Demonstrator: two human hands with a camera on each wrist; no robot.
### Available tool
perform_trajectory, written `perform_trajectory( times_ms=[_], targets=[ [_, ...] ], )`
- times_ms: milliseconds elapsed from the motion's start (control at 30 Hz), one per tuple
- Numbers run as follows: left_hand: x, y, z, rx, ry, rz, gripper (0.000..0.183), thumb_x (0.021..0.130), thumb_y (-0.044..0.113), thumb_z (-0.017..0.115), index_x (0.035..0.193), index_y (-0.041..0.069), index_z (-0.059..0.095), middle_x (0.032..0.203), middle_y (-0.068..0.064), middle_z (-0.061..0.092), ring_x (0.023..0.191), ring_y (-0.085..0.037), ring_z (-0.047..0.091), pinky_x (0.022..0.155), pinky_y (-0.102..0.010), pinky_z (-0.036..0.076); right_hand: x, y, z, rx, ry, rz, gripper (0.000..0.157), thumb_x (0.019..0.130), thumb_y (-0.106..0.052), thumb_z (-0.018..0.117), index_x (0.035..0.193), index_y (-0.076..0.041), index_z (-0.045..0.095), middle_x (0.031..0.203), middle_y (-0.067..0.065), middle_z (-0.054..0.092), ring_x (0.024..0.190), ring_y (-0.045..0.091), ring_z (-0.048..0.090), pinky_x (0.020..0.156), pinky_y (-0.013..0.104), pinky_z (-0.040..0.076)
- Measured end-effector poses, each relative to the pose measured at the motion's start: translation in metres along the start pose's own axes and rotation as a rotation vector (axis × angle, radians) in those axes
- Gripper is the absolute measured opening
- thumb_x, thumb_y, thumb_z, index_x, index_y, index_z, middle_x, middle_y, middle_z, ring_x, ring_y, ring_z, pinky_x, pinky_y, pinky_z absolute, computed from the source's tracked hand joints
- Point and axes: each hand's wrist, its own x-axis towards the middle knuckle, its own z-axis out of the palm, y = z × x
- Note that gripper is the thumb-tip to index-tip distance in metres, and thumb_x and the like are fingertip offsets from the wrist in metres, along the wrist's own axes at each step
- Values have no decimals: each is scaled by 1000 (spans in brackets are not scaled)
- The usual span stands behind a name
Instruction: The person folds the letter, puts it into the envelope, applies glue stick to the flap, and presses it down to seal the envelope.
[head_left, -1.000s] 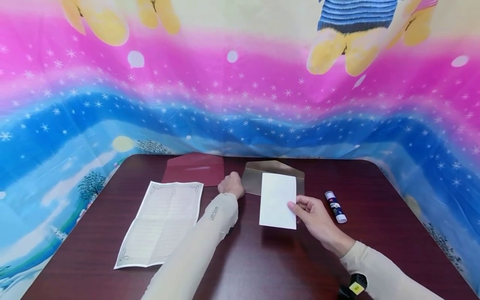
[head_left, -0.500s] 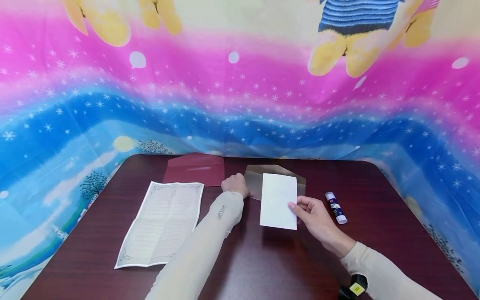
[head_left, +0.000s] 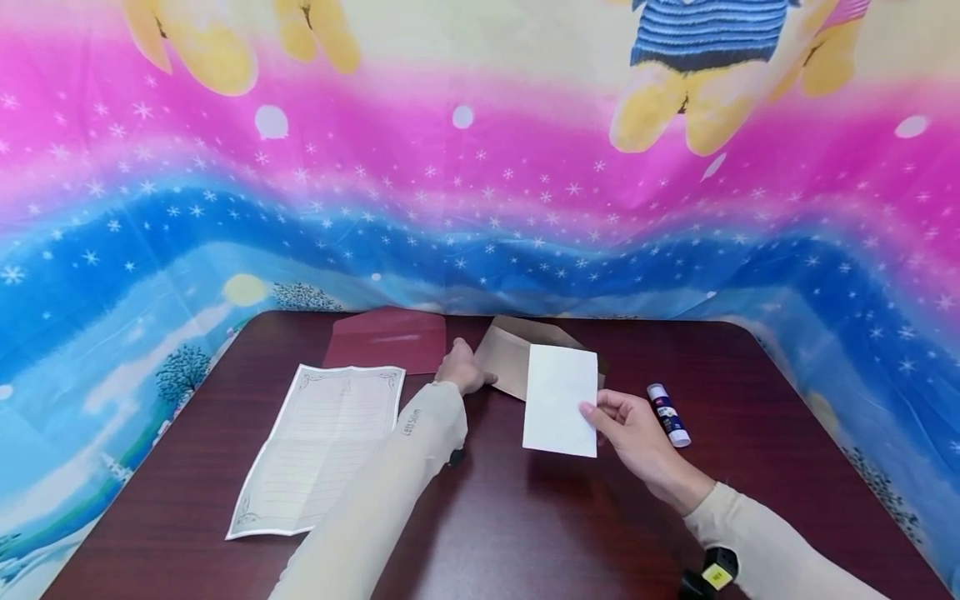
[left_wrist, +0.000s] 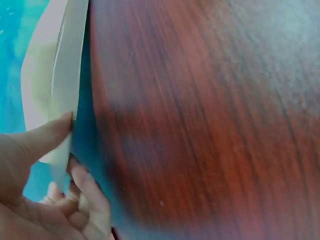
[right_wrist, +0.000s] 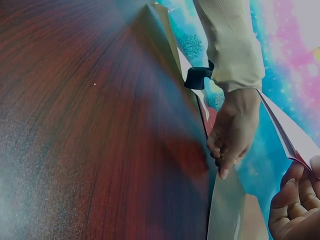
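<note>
My left hand (head_left: 459,369) pinches the near left corner of a gold-brown envelope (head_left: 504,357), whose flap stands open toward the back. In the left wrist view the thumb (left_wrist: 47,137) presses on the envelope's face, with the fingers behind it, and this edge is lifted off the table. A white folded card (head_left: 561,400) is upright in my right hand (head_left: 637,433), pinched at its right edge between thumb and fingers. Red shows at the card's inner edge in the right wrist view. The card hides the envelope's right part.
A maroon envelope (head_left: 386,340) lies at the back left of the dark wooden table (head_left: 495,533). In front of it is a creased, lined letter sheet (head_left: 322,450) with a decorative border. A glue stick (head_left: 669,415) lies right of my right hand. A printed curtain (head_left: 480,183) hangs behind.
My left hand first moved slightly right to the gold-brown envelope, gripped its corner, then drew it left and raised it at an angle. The right hand with the card has barely moved.
</note>
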Motion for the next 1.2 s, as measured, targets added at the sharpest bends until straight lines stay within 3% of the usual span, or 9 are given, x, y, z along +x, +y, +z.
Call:
perform_trajectory(
  times_ms=[133,233,467,567,700,800,933,1033,1200],
  targets=[
    [-2,-3,-3,-201,28,53,49,79,16,85,109,5,47,109,-18,61,108,-35,58,95,-44,47,0,2,-1,-5,12,-6,36,104,-22,58,122,9,62,97,6,78,77,8,69,71,30,56],
    [-5,-1,-4,-350,38,66,45,79,12,84,111,3,54,109,-17,64,105,-33,60,94,-41,50,-1,2,-2,-9,21,1,37,104,-22,58,123,9,62,97,7,78,78,9,69,71,29,56],
    [-14,2,-2,-671,-113,26,26,97,11,65,119,-3,66,98,-17,70,75,-20,66,79,-32,61,-2,1,-2,0,30,21,39,104,-25,57,125,8,61,101,10,78,80,10,69,72,28,56],
    [-19,2,-3,-742,-149,-2,25,101,10,55,123,-2,62,98,-12,71,69,-12,67,72,-27,61,-2,0,-2,2,32,18,39,104,-25,57,126,8,60,103,13,77,81,10,70,73,27,56],
    [-26,3,-5,-827,-178,-23,28,103,7,46,127,-2,56,109,-21,73,75,-21,77,71,-30,62,-3,0,-1,7,36,16,39,104,-25,57,126,7,60,106,14,77,82,10,70,73,26,56],
    [-32,4,-7,-861,-172,-10,29,99,3,46,126,-2,55,111,-26,73,83,-28,78,77,-36,63,-4,-1,-1,14,43,17,39,104,-25,57,126,7,60,107,15,77,83,10,70,74,26,56],
    [-37,5,-8,-894,-145,20,36,90,-3,52,126,-1,56,103,-23,74,81,-26,78,80,-40,62,-5,-3,0,10,61,23,39,104,-25,57,127,7,60,107,14,77,83,10,70,74,27,57],
    [-41,5,-10,-926,-120,33,37,87,-5,56,123,-1,57,97,-18,75,75,-18,75,78,-37,63,-6,-5,0,0,68,22,39,104,-25,57,126,7,60,106,13,77,82,10,70,75,26,57],
    [-46,6,-16,-982,-76,25,21,91,-1,58,112,-6,63,86,-7,70,70,-10,68,71,-28,61,-8,-8,-1,5,64,3,39,104,-25,57,126,8,60,100,6,78,83,10,70,75,26,57]
  ],
)
